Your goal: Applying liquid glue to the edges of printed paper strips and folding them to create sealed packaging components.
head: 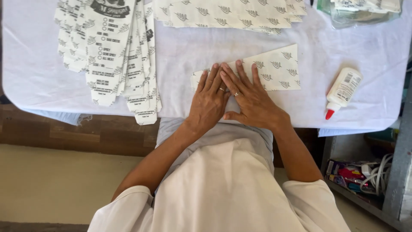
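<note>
Fingers (214,75) of both hands lie spread flat, pressing the near-left end of the folded printed paper piece (274,68) on the counter (38,77). Its long axis runs right from the fingers, toward the glue bottle (342,91). Right hand (251,96) sits nearer that free end than left hand (208,101).

A table (38,77) draped in a pale white cloth is seen from above, its front edge overhanging a brown wooden base. A fanned stack of printed paper sleeves (109,51) is spread across its left side, some ends hanging past the edge. A second pile of patterned sheets (231,15) is laid along the far edge, and a clear bag of paper goods (365,13) is set at the far right corner. A folded patterned sheet (274,68) is pressed flat at the centre under two hands. A white glue bottle (342,91) with a red tip is laid on its side to the right.
</note>
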